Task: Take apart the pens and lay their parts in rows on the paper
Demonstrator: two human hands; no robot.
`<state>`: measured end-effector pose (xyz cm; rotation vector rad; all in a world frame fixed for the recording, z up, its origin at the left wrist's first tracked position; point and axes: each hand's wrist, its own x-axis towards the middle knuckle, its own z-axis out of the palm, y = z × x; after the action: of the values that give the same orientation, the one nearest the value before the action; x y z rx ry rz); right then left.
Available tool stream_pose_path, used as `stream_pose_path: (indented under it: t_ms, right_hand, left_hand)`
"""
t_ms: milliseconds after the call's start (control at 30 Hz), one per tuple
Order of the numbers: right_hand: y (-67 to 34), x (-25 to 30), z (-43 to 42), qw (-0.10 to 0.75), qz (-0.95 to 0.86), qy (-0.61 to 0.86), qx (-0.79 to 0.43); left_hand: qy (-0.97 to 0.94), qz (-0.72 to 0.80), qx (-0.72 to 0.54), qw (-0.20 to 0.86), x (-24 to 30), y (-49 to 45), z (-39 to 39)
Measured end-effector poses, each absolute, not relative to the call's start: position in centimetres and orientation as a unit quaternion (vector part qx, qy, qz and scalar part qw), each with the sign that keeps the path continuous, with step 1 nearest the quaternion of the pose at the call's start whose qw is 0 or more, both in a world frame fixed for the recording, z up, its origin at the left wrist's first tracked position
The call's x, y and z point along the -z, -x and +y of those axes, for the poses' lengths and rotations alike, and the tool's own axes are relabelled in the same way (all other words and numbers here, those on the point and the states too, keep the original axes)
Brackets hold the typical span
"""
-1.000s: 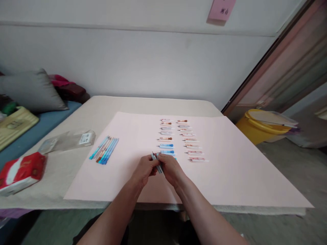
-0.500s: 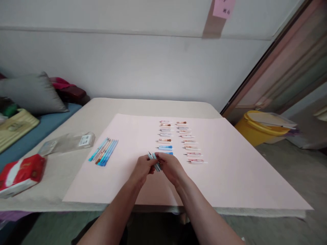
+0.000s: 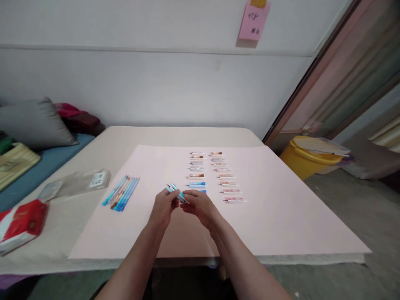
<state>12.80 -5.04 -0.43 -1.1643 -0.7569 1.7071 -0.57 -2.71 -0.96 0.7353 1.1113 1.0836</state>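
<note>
In front of me, over the pink sheet, my left hand (image 3: 163,205) is closed around a light-blue pen (image 3: 176,192). Two slim pale-blue pieces with dark ends show side by side there; whether they are two pens or a pen and its cap I cannot tell. My right hand (image 3: 201,206) has its fingers bent against the pen's right side and lower end. Just beyond the right hand lies a blue pen (image 3: 196,183) in a column of uncapped pens. A second column holds several more, with pink pens (image 3: 233,200) nearest me.
A bundle of capped blue and brown pens (image 3: 121,192) lies on the left of the pink sheet (image 3: 281,225). Left of it are a clear plastic bag (image 3: 75,185) and a red tissue pack (image 3: 21,225). A yellow bucket (image 3: 308,158) stands right of the table.
The view has turned slightly right and up. Both hands keep close together; the pale-blue pieces now lie at a flatter tilt, and my right fingers have shifted toward their lower end.
</note>
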Motion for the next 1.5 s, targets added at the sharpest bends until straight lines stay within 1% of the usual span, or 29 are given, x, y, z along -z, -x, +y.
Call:
stream_pose_path:
  t_ms: [200, 367, 600, 767, 933, 1100, 1233, 1433, 1500]
  right_hand:
    - [-11.2, 1.3, -4.8, 0.512, -0.239, 0.46, -0.685]
    - [-10.6, 1.8, -4.4, 0.537, -0.233, 0.454, -0.671]
    - [-11.3, 1.4, -4.2, 0.525, -0.225, 0.474, -0.67]
    - [-12.0, 1.1, -4.1, 0.513, -0.237, 0.475, -0.675]
    - [-12.3, 1.0, -4.1, 0.493, -0.271, 0.488, -0.668]
    - [-12.5, 0.8, -4.0, 0.5, -0.263, 0.473, -0.676]
    - [-13.0, 0.7, -3.9, 0.519, -0.231, 0.469, -0.677]
    - [-14.1, 0.9, -3.5, 0.598, -0.157, 0.467, -0.632]
    - [-14.2, 1.0, -3.4, 0.613, -0.134, 0.461, -0.628]
  left_hand:
    - [-0.304, 0.488, -0.504, 0.644, 1.0, 0.7, -3.0]
    - [-0.303, 0.504, -0.504, 0.633, 1.0, 0.9, -3.0]
    - [-0.329, 0.497, -0.489, 0.637, 0.5, 2.1, -2.5]
    - [-0.372, 0.495, -0.438, 0.652, -0.3, 3.3, -2.1]
    - [-0.432, 0.51, -0.403, 0.625, -0.4, 3.8, -1.9]
    - [-0.428, 0.519, -0.408, 0.617, -0.2, 3.7, -1.7]
    - [-0.419, 0.527, -0.435, 0.598, 0.1, 3.4, -1.5]
    - [-0.39, 0.548, -0.466, 0.574, 1.9, 3.3, -0.2]
    - [-0.37, 0.556, -0.484, 0.566, 2.5, 3.1, 0.8]
